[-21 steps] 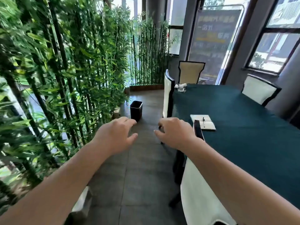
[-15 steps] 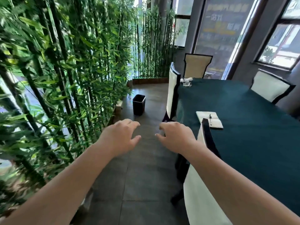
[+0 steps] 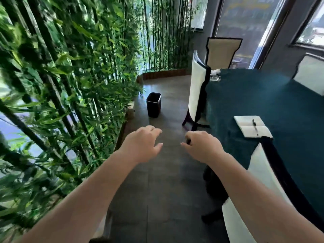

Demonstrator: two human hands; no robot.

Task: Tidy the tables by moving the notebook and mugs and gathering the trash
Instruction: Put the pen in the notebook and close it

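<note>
Notebook (image 3: 252, 126) lies open at frame right on the teal table (image 3: 280, 106), long axis running up-frame, nearer my empty, loosely curled right hand (image 3: 203, 146) than my equally empty left hand (image 3: 142, 144).

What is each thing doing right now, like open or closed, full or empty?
Left hand: open, empty, over the floor.
Right hand: fingers curled, holding nothing.
Notebook: lying open on the table.
Pen: resting across the notebook's pages.
Trash bin: upright on the floor, no lid; inside too dark to tell.
Table: covered with a teal cloth.
Near chair: pushed against the table.
</note>
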